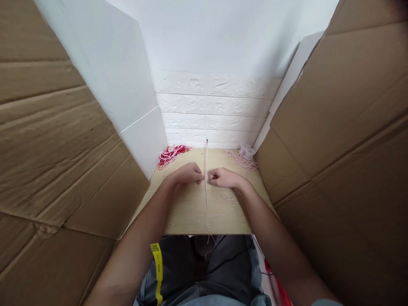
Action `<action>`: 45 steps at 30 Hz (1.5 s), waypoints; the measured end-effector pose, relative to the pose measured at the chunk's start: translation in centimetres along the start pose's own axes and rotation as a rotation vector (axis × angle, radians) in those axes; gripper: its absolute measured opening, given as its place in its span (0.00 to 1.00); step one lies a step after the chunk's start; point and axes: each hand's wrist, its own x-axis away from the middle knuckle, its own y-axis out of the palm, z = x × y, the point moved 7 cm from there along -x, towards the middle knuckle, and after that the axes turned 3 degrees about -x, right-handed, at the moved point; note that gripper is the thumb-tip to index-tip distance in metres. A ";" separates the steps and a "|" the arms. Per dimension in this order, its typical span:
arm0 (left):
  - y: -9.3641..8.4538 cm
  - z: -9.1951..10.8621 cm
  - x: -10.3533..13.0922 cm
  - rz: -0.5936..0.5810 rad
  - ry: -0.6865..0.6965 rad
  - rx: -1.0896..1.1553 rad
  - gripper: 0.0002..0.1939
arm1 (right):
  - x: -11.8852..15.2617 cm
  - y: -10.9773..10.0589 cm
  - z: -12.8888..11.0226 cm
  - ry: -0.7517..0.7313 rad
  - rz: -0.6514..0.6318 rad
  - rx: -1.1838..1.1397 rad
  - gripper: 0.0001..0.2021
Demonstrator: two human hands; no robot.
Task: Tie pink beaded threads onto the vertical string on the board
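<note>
A pale pink cord [207, 204] runs straight down the middle of the wooden board from a small dark hook [207, 140] at the back to the front edge, where its loose ends hang over. My left hand [191, 173] is closed beside the cord, its fingertips pinched right against it. On the other side, my right hand [222, 177] is also closed, with its fingers pinched close to the cord. A thin thread [227, 197] trails from under my right hand onto the board. The bit of thread between the fingertips is too fine to make out fully.
Red and white cords [172, 155] lie heaped at the back left of the board [185, 212]. Pale pink cord [242, 160] and small clear cups [247, 151] sit at the back right. Tall cardboard walls [63, 127] stand on both sides, with a white brick-patterned wall [223, 102] behind.
</note>
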 end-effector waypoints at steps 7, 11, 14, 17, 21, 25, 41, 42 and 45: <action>-0.3 -0.4 0.2 0.021 -0.069 -0.045 0.11 | 0.0 -0.4 0.3 0.052 0.078 0.060 0.05; -0.3 -0.3 0.3 0.025 -0.070 -0.051 0.11 | -0.1 -0.5 0.2 0.053 0.105 0.077 0.07; -0.3 -0.6 0.2 0.021 -0.079 -0.048 0.10 | -0.1 -0.5 0.1 0.033 0.114 0.101 0.08; -0.2 -0.6 0.1 0.028 -0.064 -0.040 0.09 | -0.2 -0.6 0.2 0.027 0.131 0.119 0.08; -0.4 -0.2 0.2 0.058 -0.039 -0.023 0.09 | -0.3 -0.6 0.4 0.028 0.149 0.118 0.08; -0.5 -0.6 0.2 0.073 -0.073 -0.006 0.10 | -0.3 -0.7 0.5 0.042 0.159 0.045 0.06; -1.9 -2.2 -0.9 0.526 -0.238 -0.324 0.27 | -0.2 -0.8 2.5 0.274 0.191 -0.226 0.20; -1.6 -2.2 -0.9 0.522 -0.244 -0.342 0.27 | -0.3 -0.9 2.5 0.257 0.218 -0.236 0.20; -1.2 -2.3 -1.1 0.523 -0.270 -0.376 0.26 | -0.8 -1.3 2.8 0.218 0.282 -0.277 0.19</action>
